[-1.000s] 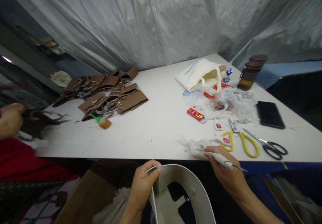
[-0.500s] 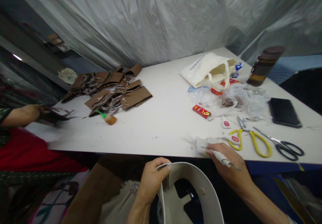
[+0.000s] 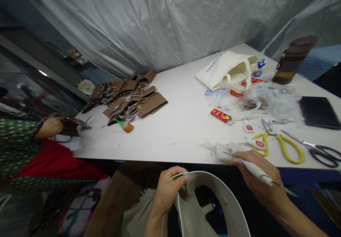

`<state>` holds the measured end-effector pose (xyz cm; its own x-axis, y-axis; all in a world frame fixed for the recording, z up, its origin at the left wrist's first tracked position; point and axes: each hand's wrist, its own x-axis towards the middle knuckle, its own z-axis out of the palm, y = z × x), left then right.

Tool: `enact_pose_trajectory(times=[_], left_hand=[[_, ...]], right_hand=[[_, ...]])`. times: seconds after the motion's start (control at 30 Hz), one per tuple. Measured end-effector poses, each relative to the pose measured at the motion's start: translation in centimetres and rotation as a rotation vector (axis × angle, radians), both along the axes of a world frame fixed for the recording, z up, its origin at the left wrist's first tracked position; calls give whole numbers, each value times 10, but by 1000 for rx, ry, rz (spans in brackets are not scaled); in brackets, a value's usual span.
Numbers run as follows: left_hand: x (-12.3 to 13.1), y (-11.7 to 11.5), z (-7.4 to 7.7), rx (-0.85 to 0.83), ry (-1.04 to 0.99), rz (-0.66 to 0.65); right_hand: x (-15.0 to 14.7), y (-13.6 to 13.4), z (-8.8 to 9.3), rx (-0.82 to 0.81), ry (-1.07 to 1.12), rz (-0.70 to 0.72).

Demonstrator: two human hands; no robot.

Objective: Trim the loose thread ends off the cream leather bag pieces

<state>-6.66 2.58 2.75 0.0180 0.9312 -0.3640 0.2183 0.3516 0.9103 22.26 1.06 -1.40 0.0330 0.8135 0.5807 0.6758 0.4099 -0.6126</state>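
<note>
Low in the middle, my left hand (image 3: 166,191) pinches the upper edge of a pale beige leather-like piece (image 3: 236,205), which curves round in an open loop with cut-outs inside. My right hand (image 3: 266,176) is closed around a white-handled pointed tool (image 3: 254,169) with thin metal at both ends. One metal tip lies over a crumpled white rag (image 3: 226,152) at the table's front edge. Just beyond that hand are yellow-handled scissors (image 3: 290,149) and a small white bottle (image 3: 258,143) with a red label.
Black-handled scissors (image 3: 325,154), a dark tablet-like slab (image 3: 319,112), a red box (image 3: 221,116), plastic bags, a cream tote (image 3: 215,72) and a brown bottle (image 3: 294,59) stand right. Brown bag pieces (image 3: 151,105) and a green-tipped glue bottle (image 3: 126,127) lie left. A co-worker's hand (image 3: 52,127) holds a brown piece.
The view has swung left, so everything sits further right. The tool in my right hand has turned, showing more of its handle and rear spike. My left hand keeps its hold.
</note>
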Motion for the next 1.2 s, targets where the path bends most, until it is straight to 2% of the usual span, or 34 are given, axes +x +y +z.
enact_pose_trajectory(times=[0.07,0.17,0.23,0.3,0.53,1.2], left_hand=[[3,0,2,5,17,-19],[9,1,5,12,41,-67],[14,1,8,19,45,-95],[16,1,11,36,55,-108],[14,-2,10,25,49,-107],[16,-8,14,26,-12,-92]], right_hand=[[-10,-7,12,-97,209,42],[-34,-12,30,-303,500,207],[-48,-12,36,-376,598,326],[-58,-11,36,-402,644,388],[-63,-12,27,-454,662,411],[-70,-7,25,-419,536,425]])
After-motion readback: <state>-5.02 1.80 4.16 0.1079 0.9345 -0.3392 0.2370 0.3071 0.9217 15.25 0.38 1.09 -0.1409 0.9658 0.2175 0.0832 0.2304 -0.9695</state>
